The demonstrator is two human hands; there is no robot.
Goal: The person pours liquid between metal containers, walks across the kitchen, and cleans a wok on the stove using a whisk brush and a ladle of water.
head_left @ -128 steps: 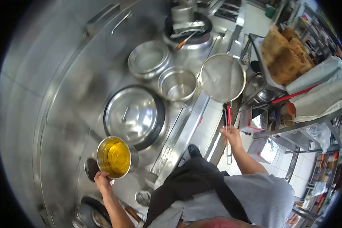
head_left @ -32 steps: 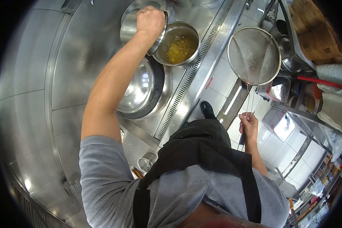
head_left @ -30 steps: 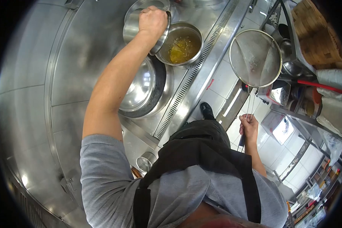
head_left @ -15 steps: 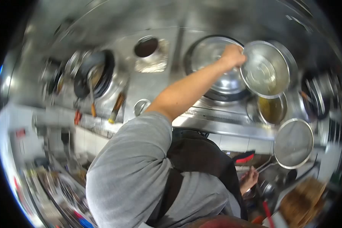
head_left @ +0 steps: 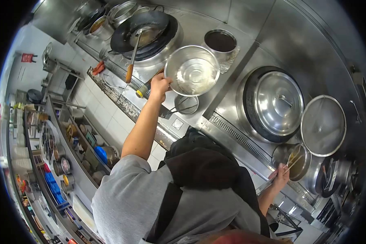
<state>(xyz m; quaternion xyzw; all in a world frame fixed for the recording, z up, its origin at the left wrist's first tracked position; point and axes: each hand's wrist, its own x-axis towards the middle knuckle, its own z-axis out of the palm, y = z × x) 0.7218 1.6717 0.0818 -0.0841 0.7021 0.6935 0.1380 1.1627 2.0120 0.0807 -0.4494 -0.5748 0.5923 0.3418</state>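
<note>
My left hand (head_left: 161, 86) grips the rim of a steel pot (head_left: 192, 70), tipped toward the camera, with only a thin film at its bottom. It hangs over the counter beside a dark wok (head_left: 144, 33) and a pot of dark liquid (head_left: 220, 40). At the right, my right hand (head_left: 279, 176) is closed on the handle of a round mesh strainer (head_left: 323, 126). The strainer's mesh is above the counter, beside the large steel lid (head_left: 278, 103). Under the handle stands a pot of yellowish liquid (head_left: 299, 163).
A ladle with a wooden handle (head_left: 133, 61) rests in the wok. A small round container (head_left: 186, 104) with utensils sits near the counter's front edge. Shelves with containers (head_left: 61, 162) stand at the left, across the tiled floor (head_left: 105, 118).
The view has turned toward the wok. My left hand has carried the steel pot from beside the yellowish liquid to the wok side. The strainer has swung from the aisle to above the counter.
</note>
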